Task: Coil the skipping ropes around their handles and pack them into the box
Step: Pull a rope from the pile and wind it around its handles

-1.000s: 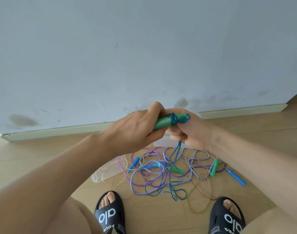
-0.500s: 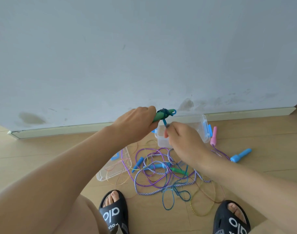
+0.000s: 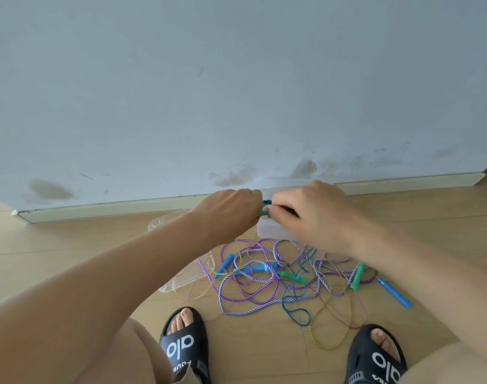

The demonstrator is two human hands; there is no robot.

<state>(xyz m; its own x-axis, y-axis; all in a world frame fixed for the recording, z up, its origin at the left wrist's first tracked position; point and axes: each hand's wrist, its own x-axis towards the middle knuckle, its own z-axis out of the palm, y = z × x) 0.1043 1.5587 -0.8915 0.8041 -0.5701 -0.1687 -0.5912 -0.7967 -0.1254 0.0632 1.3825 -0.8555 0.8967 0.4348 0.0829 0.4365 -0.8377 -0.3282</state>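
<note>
At the bottom edge, at 6 o'clock, your feet sit in two black moulded slides with white lettering, the left slide (image 3: 185, 347) and the right slide (image 3: 376, 356), on the pale wooden floor (image 3: 70, 245). Just beyond your toes, the tangle of loose skipping ropes (image 3: 278, 275) spreads across the boards: a purple-and-white braided rope (image 3: 247, 309), a thin glossy purple cord (image 3: 209, 275), a dark blue cord (image 3: 295, 309) and a fine yellowish cord (image 3: 331, 347) looping out toward your right foot. Plastic handles lie in that heap: blue ones at its 9 o'clock (image 3: 224, 266) and near its middle (image 3: 253, 269), a green one (image 3: 357, 277) at 3 o'clock, and a long blue one (image 3: 394, 292) farthest right. At 10 o'clock from the heap a clear plastic lid (image 3: 181, 281) lies flat, partly under your left forearm.

Farther out, your two hands meet above the clear plastic storage box (image 3: 270, 231), of which only a corner shows below them. Your left hand (image 3: 231, 212) is curled round a green plastic handle wrapped in blue cord (image 3: 264, 210); only a short stub shows between the hands. Your right hand (image 3: 311, 212) has its fingers bent onto the handle's free end, pinching there; the exact contact is hidden.

Beyond, a pale skirting board (image 3: 112, 209) runs below the scuffed grey-white wall (image 3: 236, 92).
</note>
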